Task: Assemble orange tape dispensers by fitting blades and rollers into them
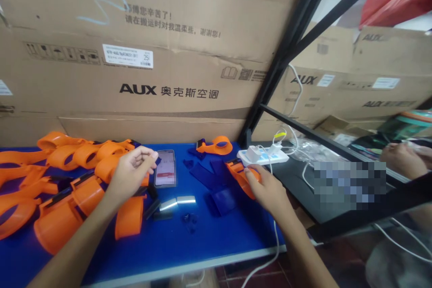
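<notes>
My left hand [133, 166] is raised over the orange parts, its fingers pinched on a small dark blue piece [158, 160]. My right hand [266, 186] grips an orange tape dispenser [242, 179] at the right side of the blue table, thumb on top. Just left of it lie flat dark blue plastic pieces [222, 200]. Another orange tape dispenser [221, 145] rests farther back. Between my hands are a phone [165, 168] with a lit screen, shiny metal strips [185, 199], black strips [162, 215] and small dark blue parts [191, 222].
Several orange tape dispensers [60, 220] crowd the table's left side. A white power strip [263, 155] with cables sits by the black rack post [270, 76]. A large cardboard box [151, 112] walls off the back. Another person's hand [401, 159] shows at far right.
</notes>
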### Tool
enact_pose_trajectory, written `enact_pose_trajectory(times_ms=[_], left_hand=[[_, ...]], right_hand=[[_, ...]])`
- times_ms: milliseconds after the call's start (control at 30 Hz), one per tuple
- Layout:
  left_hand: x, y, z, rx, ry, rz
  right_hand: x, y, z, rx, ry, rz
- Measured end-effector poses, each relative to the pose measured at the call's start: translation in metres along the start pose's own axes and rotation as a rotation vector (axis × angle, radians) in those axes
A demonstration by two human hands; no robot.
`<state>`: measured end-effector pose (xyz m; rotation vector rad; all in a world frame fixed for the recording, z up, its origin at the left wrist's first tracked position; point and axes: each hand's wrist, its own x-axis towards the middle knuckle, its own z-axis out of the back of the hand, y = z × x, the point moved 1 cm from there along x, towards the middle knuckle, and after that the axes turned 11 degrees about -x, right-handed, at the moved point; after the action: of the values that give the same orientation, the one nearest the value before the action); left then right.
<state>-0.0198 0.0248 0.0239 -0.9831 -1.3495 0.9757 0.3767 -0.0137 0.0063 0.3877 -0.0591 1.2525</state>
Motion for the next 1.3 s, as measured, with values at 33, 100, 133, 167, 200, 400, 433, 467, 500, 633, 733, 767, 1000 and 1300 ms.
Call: enact_pose_trajectory(times_ms=[33,100,133,167,200,400,433,467,500,633,733,767,1000,1300], left_hand=[[0.0,0.0,0.0,0.0,0.005,-0.001],[-0.001,-0.002,-0.001,-0.002,0.014,-0.005],[-0.002,-0.002,-0.001,-0.004,0.018,-0.007],[-0.002,-0.002,-0.001,-0.008,0.023,-0.008],[-0.002,-0.002,-0.001,-0.013,0.029,-0.008],[-0.004,-0.002,-0.005,-0.016,0.139,-0.005],[-0.005,-0.004,-0.005,-0.005,0.161,-0.013],[-0.007,-0.007,-0.006,0.014,0.181,-0.028],[-0.011,-0.011,-0.005,0.045,0.2,-0.047],[-0.043,-0.029,0.012,0.302,0.229,-0.153],[-0.081,-0.032,0.043,0.53,0.115,-0.283],[-0.094,-0.03,0.056,0.617,0.06,-0.352],[-0.143,0.015,0.149,1.193,-0.158,-0.466],[-0.141,0.018,0.172,1.193,-0.027,-0.354]], right_hand=[[0.002,0.0,-0.003,0.064,-0.001,0.016],[0.007,0.002,-0.009,0.182,0.044,0.02],[0.008,0.004,-0.011,0.22,0.073,0.011],[0.009,0.007,-0.013,0.24,0.094,0.002],[0.01,0.01,-0.014,0.244,0.102,-0.003],[0.019,0.021,-0.014,0.101,0.087,0.029],[0.022,0.021,-0.015,0.075,0.1,0.034],[0.024,0.022,-0.015,0.054,0.114,0.035],[0.026,0.022,-0.016,0.036,0.128,0.033],[0.029,0.028,-0.015,-0.067,0.165,0.028],[0.024,0.035,-0.006,-0.18,0.153,0.016],[0.022,0.038,-0.001,-0.211,0.131,0.002],[-0.002,0.064,0.04,-0.31,-0.2,0.104],[-0.073,0.148,0.029,0.087,-0.18,0.989]])
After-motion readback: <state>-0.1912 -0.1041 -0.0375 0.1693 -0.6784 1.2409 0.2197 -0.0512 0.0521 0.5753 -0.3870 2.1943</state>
